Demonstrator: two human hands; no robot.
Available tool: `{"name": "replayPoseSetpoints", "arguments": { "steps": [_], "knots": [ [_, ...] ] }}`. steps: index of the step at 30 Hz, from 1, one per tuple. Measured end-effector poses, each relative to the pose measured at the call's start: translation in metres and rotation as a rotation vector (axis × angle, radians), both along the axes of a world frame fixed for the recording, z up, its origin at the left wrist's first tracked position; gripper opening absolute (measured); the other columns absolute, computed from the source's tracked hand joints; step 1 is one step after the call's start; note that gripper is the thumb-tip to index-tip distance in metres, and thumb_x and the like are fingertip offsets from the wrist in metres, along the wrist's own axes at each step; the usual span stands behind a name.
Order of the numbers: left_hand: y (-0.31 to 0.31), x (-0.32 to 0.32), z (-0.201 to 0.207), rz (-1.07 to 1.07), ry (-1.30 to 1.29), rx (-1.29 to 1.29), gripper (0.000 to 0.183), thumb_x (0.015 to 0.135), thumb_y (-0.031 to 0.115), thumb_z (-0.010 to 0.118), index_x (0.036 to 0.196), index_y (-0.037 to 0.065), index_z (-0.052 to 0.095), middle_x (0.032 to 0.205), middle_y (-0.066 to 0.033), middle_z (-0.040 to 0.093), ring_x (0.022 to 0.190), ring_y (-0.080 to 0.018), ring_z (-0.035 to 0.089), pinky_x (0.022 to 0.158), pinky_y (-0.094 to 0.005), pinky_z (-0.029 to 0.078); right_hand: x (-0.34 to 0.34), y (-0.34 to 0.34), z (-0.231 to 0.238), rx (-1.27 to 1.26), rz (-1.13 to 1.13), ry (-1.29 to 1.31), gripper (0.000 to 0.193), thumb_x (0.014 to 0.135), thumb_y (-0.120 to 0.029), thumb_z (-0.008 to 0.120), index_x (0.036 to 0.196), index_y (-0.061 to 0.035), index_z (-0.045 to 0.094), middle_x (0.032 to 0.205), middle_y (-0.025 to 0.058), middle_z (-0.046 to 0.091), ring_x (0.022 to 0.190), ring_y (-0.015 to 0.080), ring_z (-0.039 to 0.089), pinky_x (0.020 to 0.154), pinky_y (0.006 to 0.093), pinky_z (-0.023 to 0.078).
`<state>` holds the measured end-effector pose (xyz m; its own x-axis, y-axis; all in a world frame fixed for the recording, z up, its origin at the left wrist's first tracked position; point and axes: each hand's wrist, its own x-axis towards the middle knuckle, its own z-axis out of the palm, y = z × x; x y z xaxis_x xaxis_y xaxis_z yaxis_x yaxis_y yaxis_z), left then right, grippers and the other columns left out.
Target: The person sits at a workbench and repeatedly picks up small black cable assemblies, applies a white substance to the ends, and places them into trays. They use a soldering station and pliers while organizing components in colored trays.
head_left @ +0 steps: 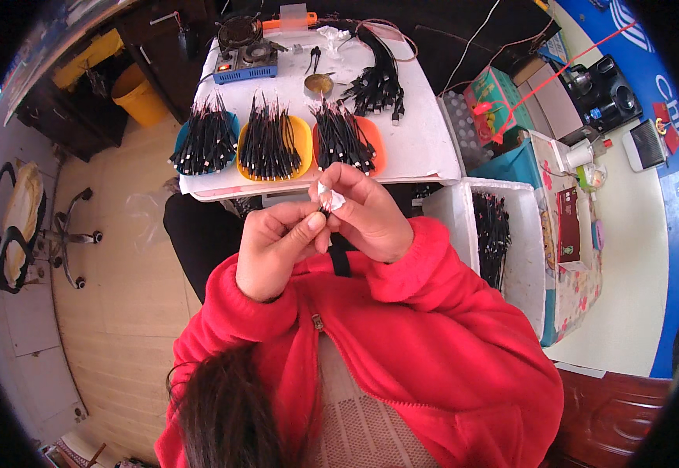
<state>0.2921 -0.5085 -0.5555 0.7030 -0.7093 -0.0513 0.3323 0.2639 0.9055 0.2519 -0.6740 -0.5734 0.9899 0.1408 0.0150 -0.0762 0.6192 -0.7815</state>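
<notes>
Both hands meet in front of my chest, short of the white table (pixel 300 78). My left hand (pixel 281 242) pinches a short black cable (pixel 325 211) between thumb and forefinger; only a little of its end shows, with thin wires. My right hand (pixel 372 220) closes in from the other side, thumb and fingers at the wire ends. White tape or tissue (pixel 332 196) sits at its fingertips. Beyond the hands, a blue tray (pixel 177 139), a yellow tray (pixel 307 144) and an orange tray (pixel 381 148) hold bunches of black cables with bare wire ends.
On the table's far side are a blue electric heating plate (pixel 247 69), a small round tin (pixel 318 84) and a heap of black cables (pixel 374 82). A foam box (pixel 523 242) with more cables stands at my right. A chair (pixel 24 226) is at the left.
</notes>
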Motion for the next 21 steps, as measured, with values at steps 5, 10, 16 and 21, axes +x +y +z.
{"name": "replayPoseSetpoints", "arguments": {
  "steps": [5,10,16,21],
  "knots": [
    [0.002,0.005,-0.003,0.000,0.021,-0.001,0.017,0.094,0.009,0.053,0.096,-0.004,0.065,0.066,0.0003,0.055,0.053,-0.0023,0.037,0.048,-0.0169,0.027,0.005,0.002,0.000,-0.312,-0.142,-0.088,0.014,0.096,-0.019,0.054,0.097,-0.0071,0.048,0.085,-0.0009,0.049,0.067,0.0052,0.045,0.060,0.0174,0.038],
    [0.008,0.007,-0.002,0.023,-0.094,0.114,0.014,0.093,0.008,0.056,0.093,-0.003,0.066,0.065,0.0029,0.053,0.057,-0.0023,0.040,0.051,-0.0168,0.030,0.007,-0.014,0.023,-0.822,-0.250,-0.318,0.026,0.096,-0.028,0.052,0.086,-0.0043,0.051,0.065,0.0026,0.052,0.059,0.0138,0.053,0.053,0.0278,0.040],
    [0.007,0.003,-0.005,0.045,-0.162,0.186,0.014,0.092,0.008,0.057,0.093,-0.002,0.067,0.064,0.0033,0.052,0.056,-0.0018,0.040,0.049,-0.0182,0.030,0.006,-0.001,0.022,-1.433,-0.506,-0.679,0.021,0.090,-0.023,0.059,0.082,-0.0031,0.057,0.063,0.0130,0.053,0.053,0.0275,0.053,0.050,0.0332,0.041],
    [0.021,0.008,-0.003,0.075,0.008,0.107,0.015,0.091,0.009,0.059,0.089,-0.004,0.067,0.061,0.0024,0.051,0.051,-0.0028,0.036,0.047,-0.0186,0.025,-0.003,-0.028,0.020,-1.164,-0.569,-0.298,0.021,0.095,-0.018,0.054,0.085,-0.0003,0.057,0.062,0.0032,0.051,0.058,0.0107,0.050,0.053,0.0267,0.040]
  ]
}}
